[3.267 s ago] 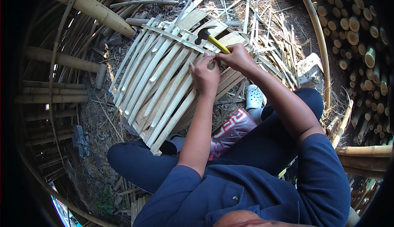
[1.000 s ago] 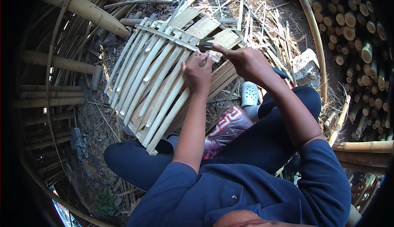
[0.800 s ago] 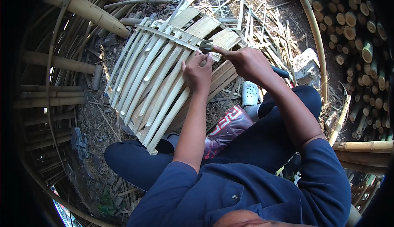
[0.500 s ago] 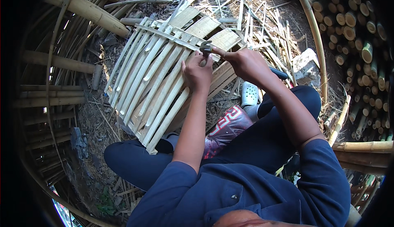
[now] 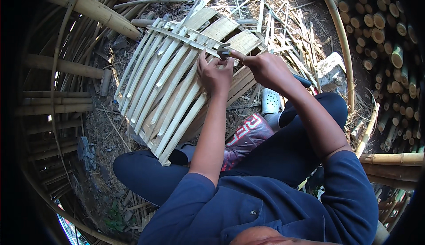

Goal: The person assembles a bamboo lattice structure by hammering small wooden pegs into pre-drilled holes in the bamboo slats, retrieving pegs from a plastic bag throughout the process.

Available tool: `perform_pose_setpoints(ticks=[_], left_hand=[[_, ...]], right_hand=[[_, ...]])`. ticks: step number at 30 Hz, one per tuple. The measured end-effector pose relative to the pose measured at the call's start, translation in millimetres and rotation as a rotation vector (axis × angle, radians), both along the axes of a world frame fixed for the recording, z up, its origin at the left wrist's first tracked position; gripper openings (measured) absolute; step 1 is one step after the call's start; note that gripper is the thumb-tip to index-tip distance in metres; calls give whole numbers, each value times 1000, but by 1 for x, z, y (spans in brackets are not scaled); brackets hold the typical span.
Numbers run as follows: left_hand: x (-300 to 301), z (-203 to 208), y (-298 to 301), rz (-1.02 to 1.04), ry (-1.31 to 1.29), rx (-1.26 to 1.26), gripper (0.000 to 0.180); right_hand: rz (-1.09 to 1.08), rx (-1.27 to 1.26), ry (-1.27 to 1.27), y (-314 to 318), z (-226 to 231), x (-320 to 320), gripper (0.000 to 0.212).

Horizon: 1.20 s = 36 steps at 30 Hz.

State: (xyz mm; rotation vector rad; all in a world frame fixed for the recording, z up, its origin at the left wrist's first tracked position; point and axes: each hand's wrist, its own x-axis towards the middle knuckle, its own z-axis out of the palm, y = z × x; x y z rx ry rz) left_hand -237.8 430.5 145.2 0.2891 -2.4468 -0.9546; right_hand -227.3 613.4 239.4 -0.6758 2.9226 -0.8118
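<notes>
Hammering looks under way: your right hand (image 5: 265, 70) grips the hammer (image 5: 224, 51) near the right end of the frame's (image 5: 174, 87) far edge, your left hand (image 5: 215, 74) curls alongside, its hold unclear, and a next tap calls for clear fingers.

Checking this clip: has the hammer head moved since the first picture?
Yes. Judged against the pale block on the ground, the hammer head has shifted slightly right and down in the picture, ending nearer that block.
</notes>
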Motion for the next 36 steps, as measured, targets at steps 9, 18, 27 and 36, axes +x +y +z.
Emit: perform_pose_setpoints(ticks=[9,18,27,36], left_hand=[[-3,2,4,79,-39,3,28],[-9,-6,2,105,-80,-60,29],[-8,-6,0,109,-91,-115,33],[-7,-8,-1,74,-79,-111,37]], right_hand=[[3,14,-15,-3,3,3,53],[2,-121,75,0,-9,1,46],[-9,58,98,-6,-1,3,68],[7,71,136,-7,-3,5,72]])
